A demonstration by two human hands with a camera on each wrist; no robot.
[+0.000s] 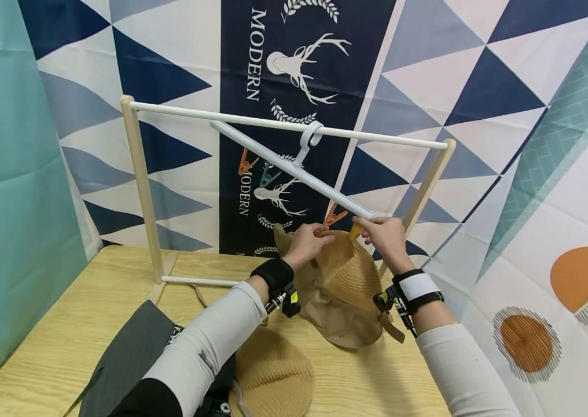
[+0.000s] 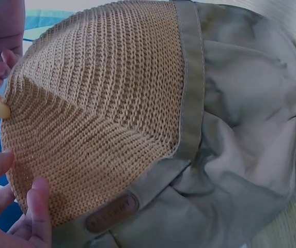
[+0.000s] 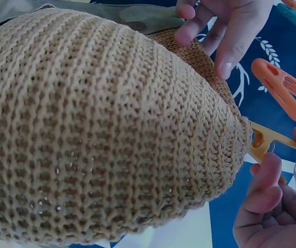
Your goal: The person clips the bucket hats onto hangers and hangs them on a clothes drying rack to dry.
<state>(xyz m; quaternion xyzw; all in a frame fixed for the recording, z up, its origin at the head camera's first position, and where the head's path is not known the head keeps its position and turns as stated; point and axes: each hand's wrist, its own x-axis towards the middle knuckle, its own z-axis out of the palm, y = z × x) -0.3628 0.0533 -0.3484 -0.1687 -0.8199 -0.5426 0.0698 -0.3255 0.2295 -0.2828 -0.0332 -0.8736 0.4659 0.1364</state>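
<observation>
A tan knit sun hat [image 1: 346, 269] with a beige fabric brim [image 2: 251, 93] hangs over the table, its crown tip at the jaws of a yellow hanger clip [image 3: 264, 139]. My right hand [image 1: 388, 238] pinches this clip at the end of the white hanger bar [image 1: 294, 168]. Against the hat's upper edge rests my left hand [image 1: 308, 242], its loosely bent fingers [image 2: 39, 199] touching the knit with thumb and fingertips apart. Beside that hand hangs an orange clip [image 1: 334, 216]. A brown label [image 2: 111, 212] sits on the hat's band.
The hanger hooks onto the white rail [image 1: 210, 117] of a wood-ended stand. Another orange clip [image 1: 246, 163] and a green clip [image 1: 268, 175] hang from its left half. A second knit hat [image 1: 275, 370] and a dark grey cloth item [image 1: 129, 353] lie on the table [image 1: 59, 324].
</observation>
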